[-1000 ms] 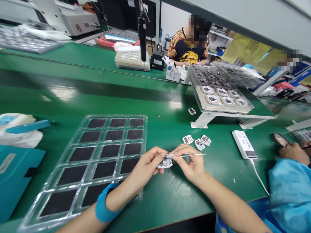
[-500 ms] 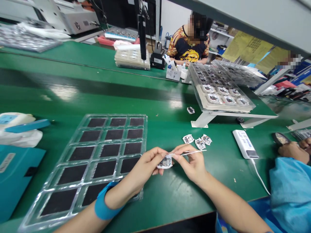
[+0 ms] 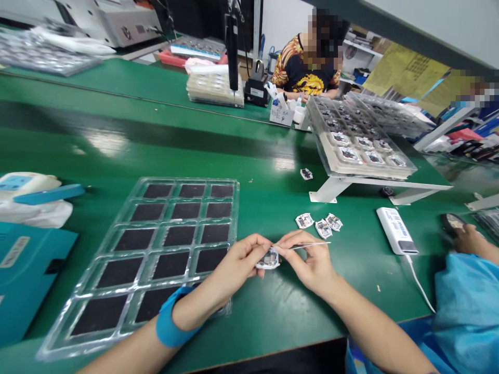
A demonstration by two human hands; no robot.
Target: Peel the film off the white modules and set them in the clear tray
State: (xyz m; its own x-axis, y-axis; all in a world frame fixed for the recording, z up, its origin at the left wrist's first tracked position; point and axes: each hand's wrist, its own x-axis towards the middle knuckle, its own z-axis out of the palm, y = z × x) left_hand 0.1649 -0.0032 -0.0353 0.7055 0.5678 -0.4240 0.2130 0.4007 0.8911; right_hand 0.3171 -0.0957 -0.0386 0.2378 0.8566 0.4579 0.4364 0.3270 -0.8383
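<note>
Head view: left hand (image 3: 249,255) closed on small white-rimmed part (image 3: 268,259), held above table (image 3: 273,322) near front edge; right hand (image 3: 310,262) pinching thin white strand (image 3: 314,244) at part's upper edge; work on this part judged in progress, not complete; clear tray (image 3: 234,221) with black squares in its cells, left of hands; three similar parts (image 3: 304,221) loose on table just beyond; whether finished or pending, cannot tell; another part (image 3: 306,174) farther off, beside white stand (image 3: 326,191); stacked trays (image 3: 335,167) on stand, visible cells holding further parts, stage unclear.
</note>
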